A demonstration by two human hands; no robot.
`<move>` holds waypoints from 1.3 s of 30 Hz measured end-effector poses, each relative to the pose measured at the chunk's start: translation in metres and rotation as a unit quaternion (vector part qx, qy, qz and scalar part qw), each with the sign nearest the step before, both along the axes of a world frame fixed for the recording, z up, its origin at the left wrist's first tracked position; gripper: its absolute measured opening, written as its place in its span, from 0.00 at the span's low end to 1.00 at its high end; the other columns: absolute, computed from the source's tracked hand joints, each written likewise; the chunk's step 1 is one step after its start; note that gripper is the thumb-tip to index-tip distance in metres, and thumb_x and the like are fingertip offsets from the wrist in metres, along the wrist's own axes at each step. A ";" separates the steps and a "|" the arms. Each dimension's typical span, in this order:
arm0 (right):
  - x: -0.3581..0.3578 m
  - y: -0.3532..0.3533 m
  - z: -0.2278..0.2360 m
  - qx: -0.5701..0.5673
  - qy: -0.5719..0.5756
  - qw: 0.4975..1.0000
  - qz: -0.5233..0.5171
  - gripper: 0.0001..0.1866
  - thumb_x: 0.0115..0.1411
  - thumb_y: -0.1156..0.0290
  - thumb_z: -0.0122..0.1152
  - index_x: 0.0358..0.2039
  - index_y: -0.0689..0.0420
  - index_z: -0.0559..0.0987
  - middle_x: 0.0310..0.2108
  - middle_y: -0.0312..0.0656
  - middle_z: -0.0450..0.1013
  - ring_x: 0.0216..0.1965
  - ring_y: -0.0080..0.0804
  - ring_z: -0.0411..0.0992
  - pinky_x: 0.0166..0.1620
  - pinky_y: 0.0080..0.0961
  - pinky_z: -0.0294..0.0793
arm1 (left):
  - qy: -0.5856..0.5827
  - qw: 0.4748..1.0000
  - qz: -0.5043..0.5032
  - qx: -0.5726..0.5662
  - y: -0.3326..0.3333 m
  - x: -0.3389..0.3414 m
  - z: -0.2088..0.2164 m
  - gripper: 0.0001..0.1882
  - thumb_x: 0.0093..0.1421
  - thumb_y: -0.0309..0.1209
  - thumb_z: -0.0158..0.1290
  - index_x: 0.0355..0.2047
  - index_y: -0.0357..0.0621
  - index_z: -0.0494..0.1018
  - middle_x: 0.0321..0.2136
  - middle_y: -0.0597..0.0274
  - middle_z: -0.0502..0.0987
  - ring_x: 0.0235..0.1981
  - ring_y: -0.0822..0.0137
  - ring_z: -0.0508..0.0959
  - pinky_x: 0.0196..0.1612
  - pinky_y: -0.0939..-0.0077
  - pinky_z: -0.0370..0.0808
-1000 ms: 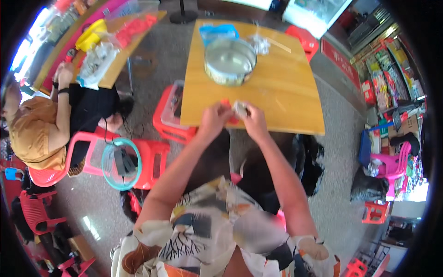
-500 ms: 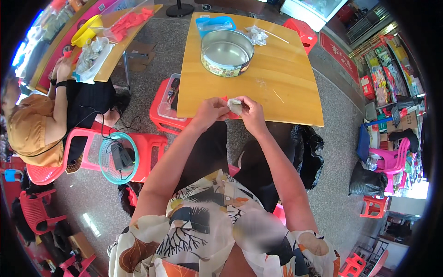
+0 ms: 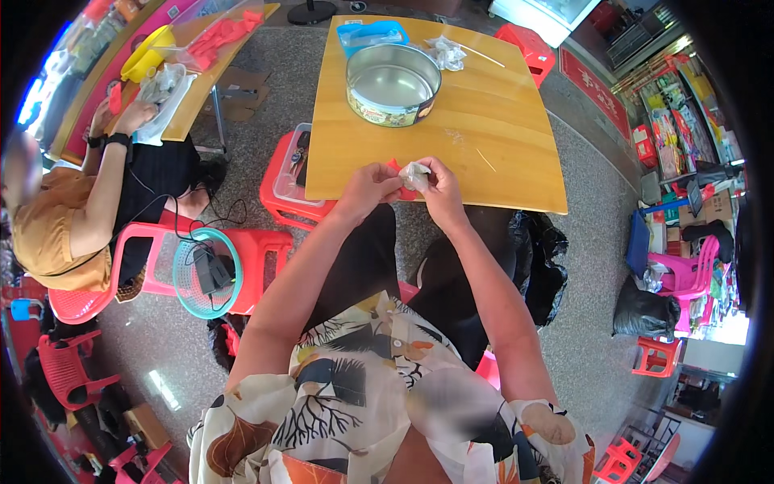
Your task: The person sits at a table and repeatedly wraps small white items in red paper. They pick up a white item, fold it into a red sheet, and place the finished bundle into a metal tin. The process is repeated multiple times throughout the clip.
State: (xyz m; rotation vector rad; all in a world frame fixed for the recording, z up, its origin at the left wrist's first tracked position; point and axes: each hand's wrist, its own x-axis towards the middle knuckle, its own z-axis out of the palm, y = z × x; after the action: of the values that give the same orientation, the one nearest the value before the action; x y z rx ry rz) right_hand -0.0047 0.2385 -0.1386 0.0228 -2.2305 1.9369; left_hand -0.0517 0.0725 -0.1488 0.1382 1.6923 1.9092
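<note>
At the table's near edge, my left hand [image 3: 368, 192] is closed in a pinch on a small red piece [image 3: 409, 194], maybe a pouch or a bit of paper. My right hand [image 3: 443, 195], also closed, pinches a small whitish crumpled bundle [image 3: 416, 175] that looks like thin plastic. The bundle touches the red piece between my fingertips. Beyond my hands stands a round metal tin [image 3: 393, 86], its inside bare silver and its outside printed. A thin pale stick [image 3: 486, 160] lies to the right of my hands.
A blue tray [image 3: 372, 35], crumpled clear plastic [image 3: 445, 53] and another stick [image 3: 482, 54] lie at the table's far side. Left, a clear box [image 3: 292, 169] sits on a red stool [image 3: 280, 202]. A co-worker [image 3: 68, 214] handles things at another table. A black bag [image 3: 542, 262] hangs by my right knee.
My right hand has lifted the whitish bundle slightly and turned it. My left hand stays beside it. The co-worker's hands have parted, one lifting a red piece.
</note>
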 end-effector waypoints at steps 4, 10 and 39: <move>0.001 0.001 0.000 0.012 0.020 1.000 0.000 0.05 0.57 0.81 0.57 0.35 0.61 0.73 0.31 0.34 0.74 0.35 0.18 0.71 0.40 0.20 0.71 | -0.008 1.000 0.001 0.008 0.004 0.001 0.006 0.08 0.61 0.26 0.56 0.38 0.35 0.72 0.33 0.62 0.76 0.31 0.75 0.78 0.38 0.85 0.78; 0.003 0.001 0.002 0.016 0.026 0.999 0.012 0.04 0.57 0.80 0.58 0.34 0.61 0.73 0.30 0.35 0.74 0.34 0.19 0.71 0.39 0.21 0.72 | 0.015 1.000 -0.005 0.011 0.001 0.000 -0.004 0.07 0.60 0.25 0.56 0.37 0.35 0.72 0.32 0.62 0.76 0.30 0.75 0.78 0.34 0.84 0.76; 0.008 -0.006 0.018 0.286 0.127 0.949 -0.021 0.08 0.52 0.81 0.60 0.34 0.61 0.78 0.32 0.45 0.75 0.35 0.41 0.75 0.37 0.28 0.74 | 0.046 0.999 -0.027 0.011 -0.001 0.003 0.021 0.04 0.65 0.30 0.47 0.34 0.46 0.69 0.26 0.70 0.73 0.27 0.80 0.74 0.31 0.86 0.72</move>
State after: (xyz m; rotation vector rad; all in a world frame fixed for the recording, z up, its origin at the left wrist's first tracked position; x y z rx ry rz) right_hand 0.0034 0.2330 -0.1202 0.2842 -2.4913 1.1255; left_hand -0.0487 0.0711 -0.1281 0.2811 1.7115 1.9082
